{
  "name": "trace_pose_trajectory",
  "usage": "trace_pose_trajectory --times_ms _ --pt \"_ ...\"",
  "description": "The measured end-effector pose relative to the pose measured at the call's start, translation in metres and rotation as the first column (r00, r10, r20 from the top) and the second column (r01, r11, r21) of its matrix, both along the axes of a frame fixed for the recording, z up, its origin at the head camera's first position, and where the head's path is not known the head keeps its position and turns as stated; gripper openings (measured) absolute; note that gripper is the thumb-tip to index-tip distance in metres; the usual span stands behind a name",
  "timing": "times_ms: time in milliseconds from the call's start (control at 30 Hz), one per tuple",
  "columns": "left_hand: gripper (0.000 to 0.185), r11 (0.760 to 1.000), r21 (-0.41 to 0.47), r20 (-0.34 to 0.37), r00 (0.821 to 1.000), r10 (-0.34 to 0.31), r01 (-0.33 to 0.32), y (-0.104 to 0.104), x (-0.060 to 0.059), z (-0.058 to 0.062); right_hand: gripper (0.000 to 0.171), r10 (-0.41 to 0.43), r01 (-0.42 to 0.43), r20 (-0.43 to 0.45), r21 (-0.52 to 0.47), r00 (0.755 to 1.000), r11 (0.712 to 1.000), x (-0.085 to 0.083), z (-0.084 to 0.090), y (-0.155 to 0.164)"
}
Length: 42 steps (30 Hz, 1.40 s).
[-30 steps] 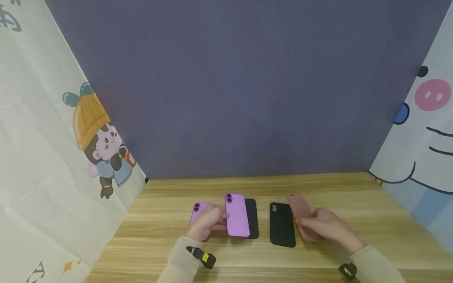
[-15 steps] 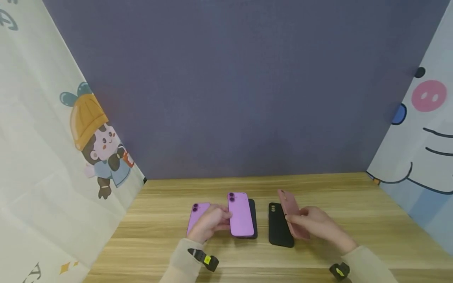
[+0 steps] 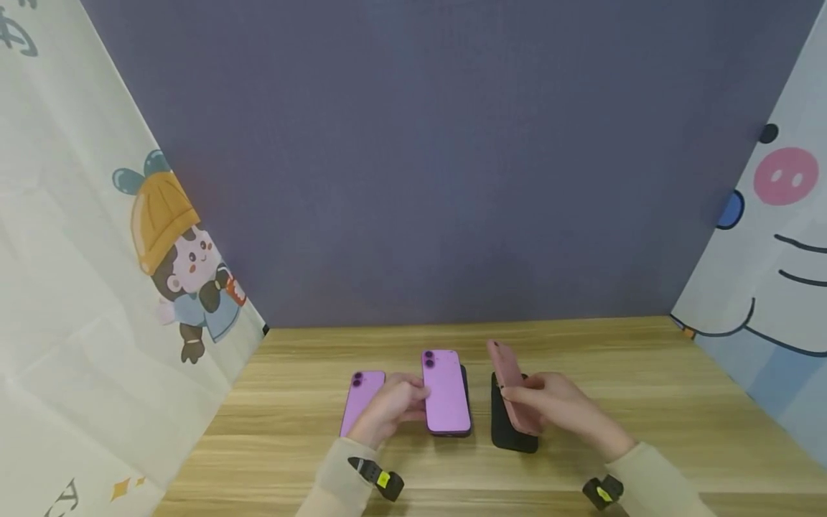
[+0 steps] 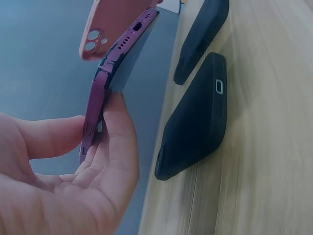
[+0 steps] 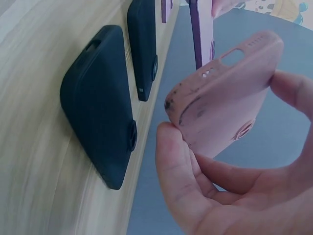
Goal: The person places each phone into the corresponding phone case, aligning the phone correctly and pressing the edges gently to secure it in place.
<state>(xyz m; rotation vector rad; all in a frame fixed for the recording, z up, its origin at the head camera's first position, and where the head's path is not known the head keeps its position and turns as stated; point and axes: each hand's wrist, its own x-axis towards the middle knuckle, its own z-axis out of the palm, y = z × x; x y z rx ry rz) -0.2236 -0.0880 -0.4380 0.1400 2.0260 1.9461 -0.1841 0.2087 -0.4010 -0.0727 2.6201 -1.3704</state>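
My left hand [image 3: 412, 399] grips a purple phone [image 3: 446, 391] by its left edge, back side up, just above a dark case [image 3: 464, 373] lying on the table. The left wrist view shows that phone's [image 4: 98, 98] thin edge pinched between thumb and fingers. In my right hand [image 3: 518, 399] is a pink phone case [image 3: 506, 380], tilted and held above a black case [image 3: 510, 434] on the table. Thumb and fingers curl round the pink case [image 5: 225, 93] in the right wrist view. The pink case hangs a short way right of the held phone.
A second purple phone [image 3: 362, 398] lies flat on the wooden table [image 3: 646, 402], left of my left hand. A purple-grey wall stands behind, with cartoon-printed curtains [image 3: 97, 287] on both sides. Both dark cases [image 5: 98, 103] lie flat.
My right hand has carried the pink case leftward and upward, over the black case and closer to the held phone. My left hand shifted the purple phone slightly right.
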Motion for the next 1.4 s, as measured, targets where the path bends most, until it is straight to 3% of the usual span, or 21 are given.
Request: trace_pose_trajectory --times_ms 500,1400 --pt "0.035 0.999 0.043 -0.016 1.000 -0.008 0.009 0.012 0.004 0.006 0.068 -0.019 0.020 0.010 -0.080 1.000 0.997 0.004 0.009 -0.015" --pt "0.015 0.995 0.091 -0.020 0.999 -0.048 0.050 0.025 0.006 0.004 0.066 -0.014 0.011 -0.022 -0.136 1.000 0.991 0.002 -0.005 -0.033"
